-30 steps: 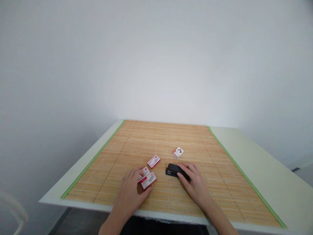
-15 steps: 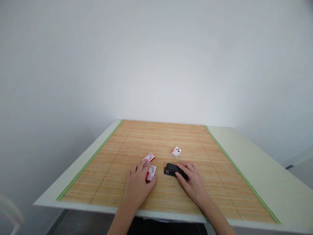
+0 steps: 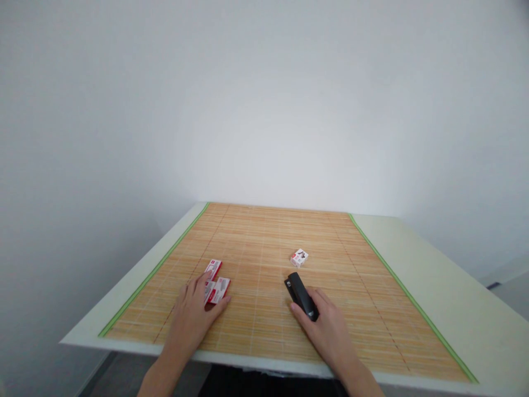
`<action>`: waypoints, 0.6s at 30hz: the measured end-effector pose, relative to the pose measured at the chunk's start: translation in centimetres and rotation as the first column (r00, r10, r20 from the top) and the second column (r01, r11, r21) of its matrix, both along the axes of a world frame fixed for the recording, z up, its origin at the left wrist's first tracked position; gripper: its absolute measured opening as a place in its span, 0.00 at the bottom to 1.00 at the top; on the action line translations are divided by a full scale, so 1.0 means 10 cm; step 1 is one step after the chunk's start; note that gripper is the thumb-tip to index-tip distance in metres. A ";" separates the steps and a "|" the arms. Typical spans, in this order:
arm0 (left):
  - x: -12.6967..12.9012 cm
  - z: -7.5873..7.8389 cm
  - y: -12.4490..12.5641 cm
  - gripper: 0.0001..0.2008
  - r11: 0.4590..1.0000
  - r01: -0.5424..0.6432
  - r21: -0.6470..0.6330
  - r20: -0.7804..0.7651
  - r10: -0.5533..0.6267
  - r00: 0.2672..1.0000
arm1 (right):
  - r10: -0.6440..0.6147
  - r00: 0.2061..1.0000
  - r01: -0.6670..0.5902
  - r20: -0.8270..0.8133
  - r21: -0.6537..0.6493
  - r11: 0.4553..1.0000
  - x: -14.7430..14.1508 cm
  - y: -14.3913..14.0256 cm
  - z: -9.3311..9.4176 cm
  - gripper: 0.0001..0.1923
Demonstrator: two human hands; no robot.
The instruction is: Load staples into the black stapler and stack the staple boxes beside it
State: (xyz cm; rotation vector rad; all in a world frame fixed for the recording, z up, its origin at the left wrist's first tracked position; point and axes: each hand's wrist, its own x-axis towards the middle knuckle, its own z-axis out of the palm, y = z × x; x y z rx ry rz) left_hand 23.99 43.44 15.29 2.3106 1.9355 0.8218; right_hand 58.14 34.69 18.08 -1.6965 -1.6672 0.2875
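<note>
The black stapler [image 3: 301, 295] lay on the bamboo mat [image 3: 268, 237], its near end under the fingertips of the right hand [image 3: 326, 328], which rested flat and loosely spread over it rather than closed around it; the far end pointed away and a little left. To the left, well apart, three small red-and-white boxes [image 3: 215, 281] sat close together, the nearest two touched by the fingers of the left hand [image 3: 190, 314], which lay open and flat on the mat, gripping nothing. Beyond the stapler, a small white box [image 3: 299, 257] stood alone. The mat, edged in green, covered most of the pale desk [image 3: 433, 275], which stood against a plain white wall [image 3: 264, 110].
</note>
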 end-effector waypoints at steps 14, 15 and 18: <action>0.04 0.00 -0.18 0.32 0.997 -0.073 -0.003 -0.124 0.072 0.990 | -0.066 0.998 0.066 0.001 0.004 0.998 -0.15 -0.13 0.02 0.14; 0.06 0.00 -0.20 0.33 0.996 -0.086 -0.003 -0.131 0.085 0.988 | -0.070 0.998 0.070 -0.005 0.000 0.998 -0.15 -0.13 0.02 0.14; 0.13 0.04 -0.25 0.35 0.987 -0.157 0.025 -0.113 0.159 0.981 | -0.076 0.997 0.076 -0.023 -0.019 0.997 -0.16 -0.14 0.02 0.14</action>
